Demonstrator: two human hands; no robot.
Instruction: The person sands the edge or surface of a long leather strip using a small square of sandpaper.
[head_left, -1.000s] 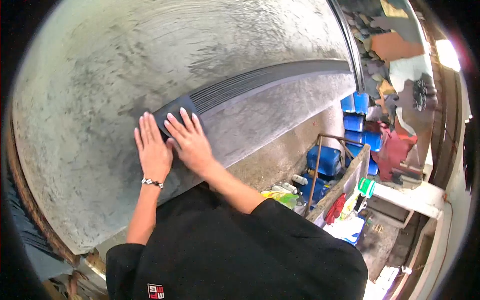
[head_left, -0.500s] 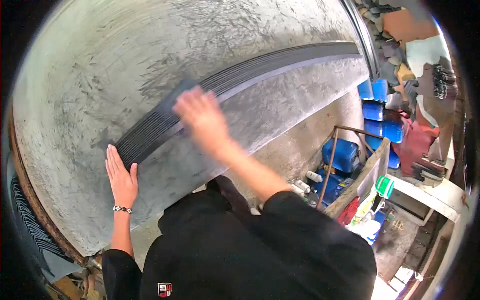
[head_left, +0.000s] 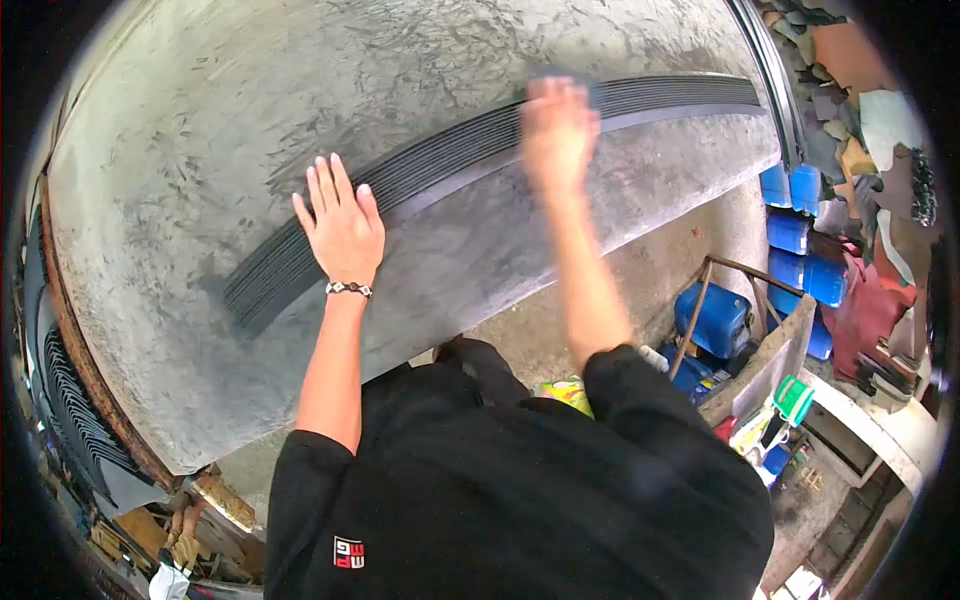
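Observation:
A long row of dark strips (head_left: 440, 155), overlapped edge by edge, curves across a grey smudged tabletop (head_left: 200, 200). My left hand (head_left: 342, 232) lies flat on the strips near their left end, fingers spread and nothing in its grasp. A beaded bracelet circles that wrist. Farther right, my right hand (head_left: 560, 125) is smeared by motion over the strips. Under its fingertips shows a dark bluish flat pad (head_left: 597, 95), mostly covered by the hand; its material is blurred.
Blue plastic containers (head_left: 712, 318) stand on the floor at the right, beside a rusty metal frame (head_left: 695, 315). Leather-like scraps (head_left: 868, 310) pile up along the far right. A stack of dark ribbed pieces (head_left: 85, 410) sits beyond the table's left edge.
My right hand has swept right along the strips with the dark pad. My left hand has moved from the strips' left end farther up onto them. The view has shifted slightly.

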